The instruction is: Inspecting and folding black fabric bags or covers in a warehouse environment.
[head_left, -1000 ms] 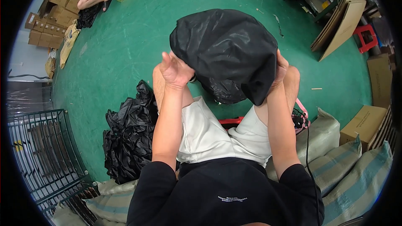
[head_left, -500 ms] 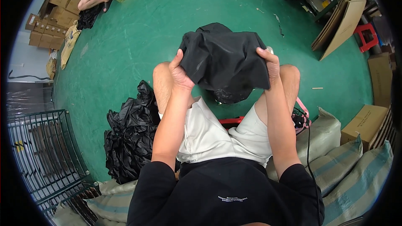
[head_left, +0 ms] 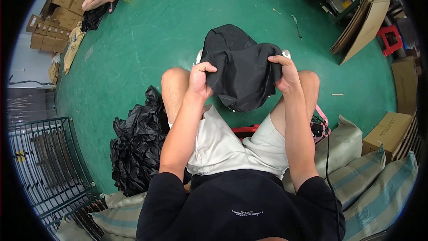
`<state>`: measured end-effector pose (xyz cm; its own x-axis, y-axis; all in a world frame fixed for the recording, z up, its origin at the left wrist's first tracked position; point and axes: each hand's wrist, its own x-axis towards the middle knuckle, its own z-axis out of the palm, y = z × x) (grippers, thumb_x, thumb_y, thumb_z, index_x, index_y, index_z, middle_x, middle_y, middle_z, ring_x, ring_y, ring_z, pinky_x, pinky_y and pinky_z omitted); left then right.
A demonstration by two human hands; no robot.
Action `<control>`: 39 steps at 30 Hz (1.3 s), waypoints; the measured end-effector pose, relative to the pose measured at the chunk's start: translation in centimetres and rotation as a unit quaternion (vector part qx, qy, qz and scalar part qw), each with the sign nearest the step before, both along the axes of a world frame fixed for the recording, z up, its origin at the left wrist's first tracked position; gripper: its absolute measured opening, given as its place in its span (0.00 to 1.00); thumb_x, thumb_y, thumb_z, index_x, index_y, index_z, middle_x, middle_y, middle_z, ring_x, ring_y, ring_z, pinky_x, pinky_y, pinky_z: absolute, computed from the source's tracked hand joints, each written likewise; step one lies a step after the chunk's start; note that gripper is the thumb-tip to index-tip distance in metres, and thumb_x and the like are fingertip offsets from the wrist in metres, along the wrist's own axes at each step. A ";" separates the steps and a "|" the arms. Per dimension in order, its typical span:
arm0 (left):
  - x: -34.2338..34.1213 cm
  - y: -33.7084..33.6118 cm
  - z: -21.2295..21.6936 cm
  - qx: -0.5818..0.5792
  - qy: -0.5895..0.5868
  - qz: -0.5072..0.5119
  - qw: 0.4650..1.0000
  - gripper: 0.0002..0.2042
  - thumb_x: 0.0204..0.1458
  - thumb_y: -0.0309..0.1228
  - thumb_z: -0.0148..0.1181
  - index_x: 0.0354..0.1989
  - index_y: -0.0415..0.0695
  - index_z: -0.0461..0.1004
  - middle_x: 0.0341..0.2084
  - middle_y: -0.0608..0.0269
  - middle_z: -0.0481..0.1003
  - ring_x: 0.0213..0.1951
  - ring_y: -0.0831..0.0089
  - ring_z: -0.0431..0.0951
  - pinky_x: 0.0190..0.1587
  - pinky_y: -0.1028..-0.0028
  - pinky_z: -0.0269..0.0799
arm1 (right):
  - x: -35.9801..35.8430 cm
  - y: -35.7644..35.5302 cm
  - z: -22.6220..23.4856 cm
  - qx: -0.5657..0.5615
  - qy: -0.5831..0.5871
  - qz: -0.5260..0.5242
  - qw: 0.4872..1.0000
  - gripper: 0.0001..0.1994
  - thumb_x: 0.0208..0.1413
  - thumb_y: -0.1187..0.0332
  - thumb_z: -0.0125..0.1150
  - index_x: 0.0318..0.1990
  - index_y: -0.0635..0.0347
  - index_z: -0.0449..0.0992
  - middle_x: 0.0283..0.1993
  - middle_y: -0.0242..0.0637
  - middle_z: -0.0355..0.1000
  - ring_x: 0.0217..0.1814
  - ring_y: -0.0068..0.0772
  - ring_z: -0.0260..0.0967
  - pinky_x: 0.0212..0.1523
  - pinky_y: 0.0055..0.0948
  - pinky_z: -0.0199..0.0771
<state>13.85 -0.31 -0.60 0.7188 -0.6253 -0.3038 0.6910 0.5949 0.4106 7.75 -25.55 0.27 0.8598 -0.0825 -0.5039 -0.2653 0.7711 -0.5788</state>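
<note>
A piece of black fabric [head_left: 238, 69], rounded at its far end like a bag or cover, hangs between my hands above the floor, in front of my knees. My left hand [head_left: 201, 79] pinches its left edge, thumb on top. On the other side my right hand [head_left: 286, 75] grips the right edge, also with the thumb over the cloth. The fingers beneath the fabric are hidden. Beside my left leg lies a heap of crumpled black material [head_left: 138, 145]. A red item [head_left: 245, 129] shows partly between my thighs.
Stuffed woven sacks [head_left: 356, 174] lie at my right, by a cardboard box [head_left: 387, 135]. Flat cardboard sheets [head_left: 363, 24] lean near a red stool [head_left: 390, 40]. A metal rack [head_left: 49, 156] stands at left. Another person [head_left: 96, 0] sits far left near stacked boxes [head_left: 67, 6].
Both hands have drawn closer together, the left moving right and the right slightly inward. The fabric has bunched narrower, its rounded far end now showing more.
</note>
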 end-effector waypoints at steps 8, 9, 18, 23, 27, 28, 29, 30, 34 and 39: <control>9.7 -0.9 3.0 0.178 0.023 0.031 0.983 0.16 0.62 0.32 0.44 0.47 0.32 0.72 0.44 0.46 0.77 0.43 0.56 0.79 0.52 0.58 0.76 | 8.9 0.9 2.8 0.079 -0.090 -0.073 0.990 0.05 0.55 0.74 0.59 0.37 0.65 0.76 0.37 0.42 0.77 0.38 0.37 0.76 0.46 0.39 0.79; 11.2 -1.9 3.8 0.200 0.006 0.049 0.978 0.16 0.63 0.33 0.44 0.47 0.33 0.72 0.43 0.47 0.77 0.43 0.57 0.79 0.52 0.59 0.75 | 11.2 1.0 3.1 0.072 -0.100 -0.104 0.987 0.06 0.55 0.75 0.58 0.39 0.66 0.75 0.39 0.42 0.77 0.40 0.39 0.76 0.47 0.40 0.79; 19.9 -2.4 5.8 0.233 -0.275 0.303 0.882 0.19 0.56 0.37 0.63 0.47 0.33 0.74 0.42 0.52 0.79 0.42 0.62 0.80 0.48 0.63 0.76 | 21.6 1.0 2.3 -0.014 -0.180 -0.085 0.980 0.14 0.61 0.66 0.56 0.48 0.68 0.74 0.50 0.43 0.75 0.51 0.41 0.74 0.55 0.44 0.75; 18.7 -3.8 -10.2 0.379 -0.010 0.266 0.887 0.27 0.55 0.39 0.65 0.52 0.27 0.70 0.48 0.48 0.75 0.46 0.59 0.77 0.50 0.58 0.74 | 22.8 0.3 -14.0 -0.123 0.022 -0.089 0.988 0.28 0.57 0.67 0.63 0.60 0.76 0.62 0.61 0.53 0.65 0.62 0.47 0.65 0.60 0.44 0.66; 16.3 -1.2 -21.5 0.479 0.008 0.250 0.841 0.23 0.54 0.36 0.66 0.52 0.29 0.72 0.48 0.50 0.75 0.48 0.61 0.76 0.53 0.63 0.70 | 20.3 1.1 -23.3 -0.237 0.191 -0.057 0.951 0.31 0.55 0.61 0.65 0.60 0.76 0.64 0.63 0.55 0.64 0.65 0.46 0.63 0.61 0.39 0.65; 14.8 -0.7 -22.6 0.485 0.025 0.261 0.834 0.24 0.54 0.36 0.65 0.52 0.29 0.71 0.48 0.49 0.76 0.49 0.60 0.76 0.53 0.64 0.69 | 19.4 1.4 -24.1 -0.235 0.199 -0.054 0.950 0.31 0.55 0.61 0.65 0.60 0.76 0.64 0.63 0.55 0.64 0.65 0.46 0.63 0.61 0.39 0.65; 13.9 -0.4 -23.4 0.490 0.040 0.272 0.827 0.24 0.54 0.36 0.65 0.52 0.28 0.71 0.48 0.48 0.76 0.50 0.58 0.75 0.54 0.64 0.68 | 18.6 1.9 -24.7 -0.302 0.238 -0.055 0.922 0.31 0.56 0.59 0.64 0.60 0.75 0.65 0.63 0.55 0.64 0.66 0.47 0.63 0.62 0.38 0.65; 13.3 -0.3 -23.4 0.493 0.045 0.267 0.826 0.24 0.54 0.36 0.65 0.52 0.28 0.71 0.48 0.48 0.76 0.50 0.58 0.75 0.54 0.64 0.68 | 17.6 2.3 -25.0 -0.367 0.276 -0.056 0.887 0.31 0.56 0.57 0.64 0.59 0.74 0.65 0.64 0.55 0.64 0.66 0.48 0.62 0.62 0.37 0.64; 11.4 -1.1 -21.0 0.660 -0.003 0.233 0.714 0.27 0.55 0.41 0.64 0.49 0.25 0.71 0.47 0.37 0.75 0.50 0.48 0.76 0.52 0.63 0.69 | 15.1 1.4 -23.8 -0.474 0.264 0.050 0.838 0.32 0.55 0.54 0.64 0.59 0.73 0.67 0.62 0.56 0.66 0.66 0.50 0.62 0.62 0.37 0.62; 5.3 -0.6 -22.2 0.801 -0.104 0.138 0.573 0.23 0.53 0.43 0.62 0.42 0.30 0.77 0.41 0.34 0.76 0.47 0.41 0.76 0.51 0.55 0.69 | 9.2 1.5 -24.4 -0.562 0.330 0.070 0.755 0.25 0.52 0.54 0.65 0.45 0.74 0.77 0.49 0.60 0.74 0.55 0.55 0.72 0.53 0.43 0.71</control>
